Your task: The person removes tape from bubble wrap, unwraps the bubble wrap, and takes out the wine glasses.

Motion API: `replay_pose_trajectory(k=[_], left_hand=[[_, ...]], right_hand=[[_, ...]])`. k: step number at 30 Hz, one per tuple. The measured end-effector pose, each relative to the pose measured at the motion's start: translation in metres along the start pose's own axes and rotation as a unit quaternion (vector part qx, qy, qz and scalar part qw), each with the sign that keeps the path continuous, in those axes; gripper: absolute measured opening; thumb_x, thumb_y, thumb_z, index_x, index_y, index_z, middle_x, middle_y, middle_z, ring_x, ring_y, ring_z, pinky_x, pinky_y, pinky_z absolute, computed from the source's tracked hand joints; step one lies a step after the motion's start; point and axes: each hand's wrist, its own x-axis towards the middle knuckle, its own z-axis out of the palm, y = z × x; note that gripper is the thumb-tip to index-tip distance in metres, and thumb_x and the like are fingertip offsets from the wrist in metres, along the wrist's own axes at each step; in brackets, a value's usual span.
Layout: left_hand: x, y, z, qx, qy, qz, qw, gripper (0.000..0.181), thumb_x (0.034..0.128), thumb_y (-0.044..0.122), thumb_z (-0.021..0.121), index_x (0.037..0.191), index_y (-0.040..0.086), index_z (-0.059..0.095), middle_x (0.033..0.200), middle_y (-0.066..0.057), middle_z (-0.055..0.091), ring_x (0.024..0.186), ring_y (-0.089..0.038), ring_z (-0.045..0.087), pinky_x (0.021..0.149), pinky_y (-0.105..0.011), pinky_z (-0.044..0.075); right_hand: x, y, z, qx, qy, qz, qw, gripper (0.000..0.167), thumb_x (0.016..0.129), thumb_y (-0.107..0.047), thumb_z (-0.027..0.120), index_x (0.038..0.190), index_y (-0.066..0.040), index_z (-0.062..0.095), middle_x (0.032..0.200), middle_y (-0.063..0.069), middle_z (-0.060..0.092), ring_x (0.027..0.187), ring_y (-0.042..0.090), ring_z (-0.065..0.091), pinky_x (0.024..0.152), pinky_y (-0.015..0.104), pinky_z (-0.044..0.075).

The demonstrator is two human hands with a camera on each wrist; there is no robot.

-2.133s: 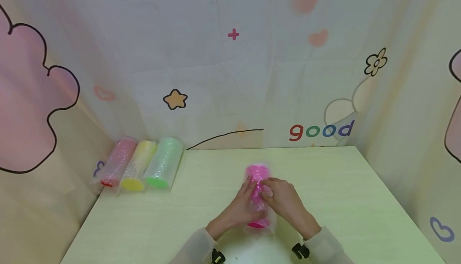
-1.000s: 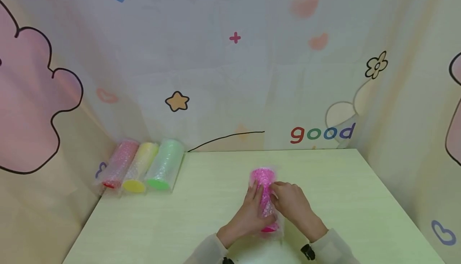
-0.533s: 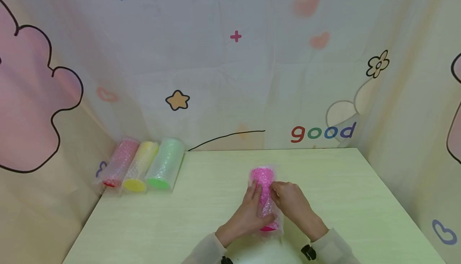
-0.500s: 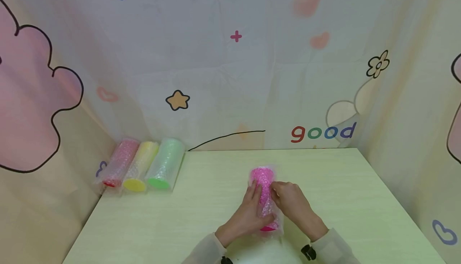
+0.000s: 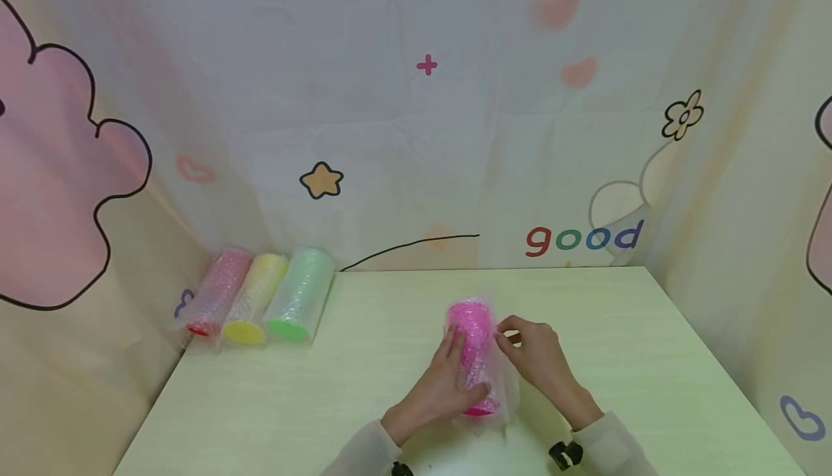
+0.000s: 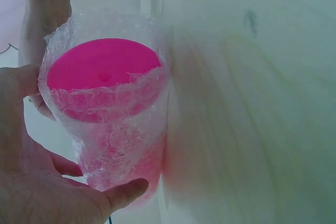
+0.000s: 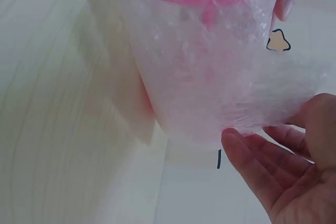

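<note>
The right hand [image 5: 539,353] had just come away from the side of the pink wrapped bundle [image 5: 471,317], where it had been pressed close a half second earlier, and it had drawn a flap [image 7: 273,93] of bubble wrap outward. Its grip was a narrow pinch, thumb against finger on the edge of that clear sheet, the other fingers loosely bent. The left hand [image 5: 442,386] kept its wider grip on the bundle, fingers spread along the left side and thumb across the top near the pink disc end [image 6: 100,66]. The bundle lay on its side on the tabletop [image 5: 624,331], a little right of the middle, well short of the far edge and pointing toward it; it had also shifted slightly toward the left edge. For the work in hand, this seemed to mean that one edge of the wrap now stood loose, though most of it still covered the bundle. By the far left corner, a red bundle [image 5: 221,284], a yellow bundle [image 5: 255,295] and a green bundle [image 5: 302,292] lay side by side, wrapped alike and unmoved
</note>
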Motion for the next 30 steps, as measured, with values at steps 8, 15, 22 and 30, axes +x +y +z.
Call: replay_pose_trajectory(k=[8, 15, 22, 30], left_hand=[[0.004, 0.010, -0.001, 0.035, 0.041, 0.002, 0.9986, 0.093, 0.0887, 0.054, 0.058, 0.158, 0.007, 0.017, 0.166, -0.013, 0.007, 0.154, -0.032, 0.010, 0.115, -0.050, 0.036], [0.023, 0.017, -0.010, 0.141, 0.041, 0.060, 0.9873, 0.083, 0.0920, 0.052, 0.056, 0.159, 0.019, 0.018, 0.168, -0.004, -0.002, 0.155, -0.032, -0.003, 0.122, -0.055, 0.020], [0.033, 0.014, -0.006, 0.173, -0.005, 0.057, 0.9832, 0.084, 0.0935, 0.054, 0.053, 0.159, 0.019, 0.014, 0.168, -0.002, -0.004, 0.154, -0.030, -0.006, 0.124, -0.048, 0.016], [0.028, 0.018, 0.006, 0.180, 0.001, 0.066, 0.9814, 0.084, 0.0941, 0.056, 0.050, 0.159, 0.016, 0.015, 0.167, -0.005, 0.000, 0.154, -0.032, -0.002, 0.125, -0.044, 0.017]], right_hand=[[0.001, 0.006, -0.004, -0.004, 0.000, 0.023, 0.9997, 0.013, 0.088, -0.010, 0.070, 0.100, -0.008, 0.065, 0.102, 0.015, 0.074, 0.079, 0.025, 0.073, 0.064, 0.033, 0.060], [0.004, 0.006, -0.013, 0.009, -0.001, 0.025, 0.9996, 0.014, 0.090, -0.008, 0.067, 0.104, -0.006, 0.066, 0.099, 0.013, 0.075, 0.077, 0.022, 0.071, 0.058, 0.027, 0.058], [0.002, 0.013, -0.026, 0.032, -0.032, 0.049, 0.9978, 0.018, 0.092, -0.007, 0.065, 0.109, -0.002, 0.066, 0.098, 0.014, 0.074, 0.073, 0.017, 0.070, 0.055, 0.019, 0.055], [-0.004, 0.025, -0.032, -0.001, -0.031, 0.044, 0.9986, 0.016, 0.090, -0.007, 0.065, 0.105, -0.002, 0.068, 0.096, 0.013, 0.074, 0.072, 0.017, 0.071, 0.057, 0.025, 0.055]])
